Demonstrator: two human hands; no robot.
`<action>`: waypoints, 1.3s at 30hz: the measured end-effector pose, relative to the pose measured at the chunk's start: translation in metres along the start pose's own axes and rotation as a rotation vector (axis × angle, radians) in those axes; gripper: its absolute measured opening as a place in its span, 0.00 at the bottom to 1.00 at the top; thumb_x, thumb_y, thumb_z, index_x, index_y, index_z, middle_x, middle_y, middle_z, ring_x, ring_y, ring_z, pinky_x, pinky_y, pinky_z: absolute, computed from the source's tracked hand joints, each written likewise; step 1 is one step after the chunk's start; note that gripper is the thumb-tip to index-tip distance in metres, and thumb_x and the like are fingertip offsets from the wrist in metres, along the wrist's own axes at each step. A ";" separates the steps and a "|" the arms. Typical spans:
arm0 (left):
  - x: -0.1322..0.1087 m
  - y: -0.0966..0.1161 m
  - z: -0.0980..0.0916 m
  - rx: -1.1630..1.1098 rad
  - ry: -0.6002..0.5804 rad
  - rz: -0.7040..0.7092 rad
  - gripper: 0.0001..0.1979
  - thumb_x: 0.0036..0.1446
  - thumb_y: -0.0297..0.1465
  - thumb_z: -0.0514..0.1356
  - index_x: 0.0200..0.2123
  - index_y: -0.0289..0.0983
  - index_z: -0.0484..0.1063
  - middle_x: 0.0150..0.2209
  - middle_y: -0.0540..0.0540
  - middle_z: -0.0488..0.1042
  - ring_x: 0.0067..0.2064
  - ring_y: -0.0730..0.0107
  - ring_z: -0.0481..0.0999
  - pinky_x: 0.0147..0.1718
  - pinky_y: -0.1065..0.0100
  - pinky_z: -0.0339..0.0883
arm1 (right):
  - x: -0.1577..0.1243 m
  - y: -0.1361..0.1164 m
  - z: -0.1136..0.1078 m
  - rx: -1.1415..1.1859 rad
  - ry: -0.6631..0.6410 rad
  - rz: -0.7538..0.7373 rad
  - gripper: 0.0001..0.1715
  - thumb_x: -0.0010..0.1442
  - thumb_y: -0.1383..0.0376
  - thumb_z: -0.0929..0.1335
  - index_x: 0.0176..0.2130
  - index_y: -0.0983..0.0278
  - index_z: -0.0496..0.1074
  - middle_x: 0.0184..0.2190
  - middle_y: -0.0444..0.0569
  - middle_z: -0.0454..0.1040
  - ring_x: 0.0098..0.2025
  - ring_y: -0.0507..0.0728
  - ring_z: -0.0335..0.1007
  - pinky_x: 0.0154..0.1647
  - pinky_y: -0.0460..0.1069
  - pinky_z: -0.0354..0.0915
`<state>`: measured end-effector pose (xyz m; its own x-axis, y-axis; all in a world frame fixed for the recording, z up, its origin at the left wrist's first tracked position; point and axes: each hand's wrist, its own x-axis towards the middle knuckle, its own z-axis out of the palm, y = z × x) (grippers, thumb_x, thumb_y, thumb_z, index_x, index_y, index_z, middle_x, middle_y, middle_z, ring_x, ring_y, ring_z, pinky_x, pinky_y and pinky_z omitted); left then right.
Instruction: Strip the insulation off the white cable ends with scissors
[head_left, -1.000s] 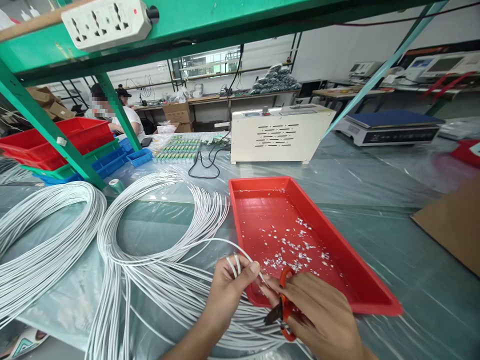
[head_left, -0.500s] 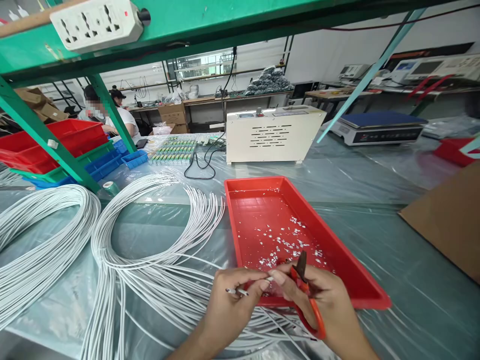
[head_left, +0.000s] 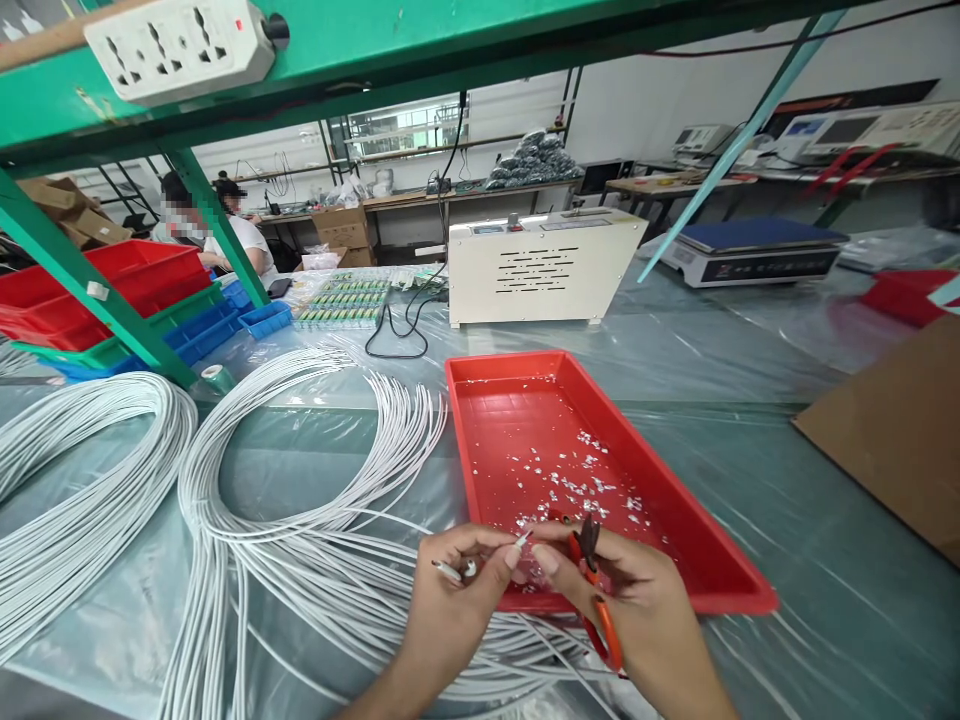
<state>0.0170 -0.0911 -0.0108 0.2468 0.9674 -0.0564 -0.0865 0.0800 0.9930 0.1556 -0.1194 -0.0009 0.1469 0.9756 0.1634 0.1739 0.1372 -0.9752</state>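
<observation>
My left hand (head_left: 459, 600) pinches a white cable end (head_left: 523, 539) between thumb and forefinger, its tip pointing up to the right. More white cable ends (head_left: 448, 570) stick out between its other fingers. In my right hand (head_left: 645, 590) lies a pair of orange-handled scissors (head_left: 606, 632), dark blades upward; its thumb and forefinger are close to the cable tip, slightly apart from it. Both hands are over the near edge of a red tray (head_left: 739, 590) scattered with small shiny scraps (head_left: 585, 490). A coiled bundle of white cables (head_left: 199, 480) runs beneath my hands.
Another cable coil (head_left: 82, 480) lies at far left. Behind the tray stand a cream machine (head_left: 540, 270) and a scale (head_left: 757, 255). Stacked bins (head_left: 97, 285) are at left, a cardboard piece (head_left: 892, 430) at right. A green frame (head_left: 360, 60) crosses overhead. Two people sit in the back.
My right thumb and fingers have drawn back a little from the cable, and its tip now shows above my left thumb. The scissors have tilted slightly in my right hand.
</observation>
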 end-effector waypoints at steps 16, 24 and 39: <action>0.008 0.007 -0.006 -0.168 -0.073 -0.194 0.14 0.46 0.39 0.63 0.24 0.31 0.76 0.19 0.47 0.72 0.23 0.73 0.68 0.25 0.73 0.60 | -0.009 0.007 0.000 -0.786 -0.035 -1.004 0.12 0.56 0.78 0.62 0.35 0.66 0.71 0.21 0.48 0.74 0.25 0.55 0.69 0.29 0.50 0.63; 0.005 0.005 -0.009 -0.179 0.116 -0.094 0.14 0.44 0.38 0.65 0.18 0.32 0.70 0.18 0.51 0.69 0.21 0.78 0.63 0.22 0.75 0.55 | -0.010 0.006 0.007 -0.575 0.004 -0.920 0.10 0.50 0.75 0.69 0.35 0.66 0.70 0.21 0.46 0.75 0.22 0.53 0.68 0.23 0.48 0.62; 0.000 0.005 -0.004 -0.038 0.057 0.003 0.14 0.51 0.37 0.60 0.21 0.32 0.70 0.17 0.50 0.67 0.22 0.73 0.66 0.23 0.72 0.58 | -0.013 0.011 0.009 -0.867 0.016 -1.034 0.12 0.58 0.76 0.60 0.33 0.67 0.71 0.21 0.49 0.74 0.24 0.54 0.67 0.31 0.50 0.59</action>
<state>0.0122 -0.0898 -0.0060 0.1908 0.9798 -0.0601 -0.1239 0.0848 0.9887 0.1464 -0.1291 -0.0147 -0.4140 0.4891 0.7677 0.7645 0.6446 0.0016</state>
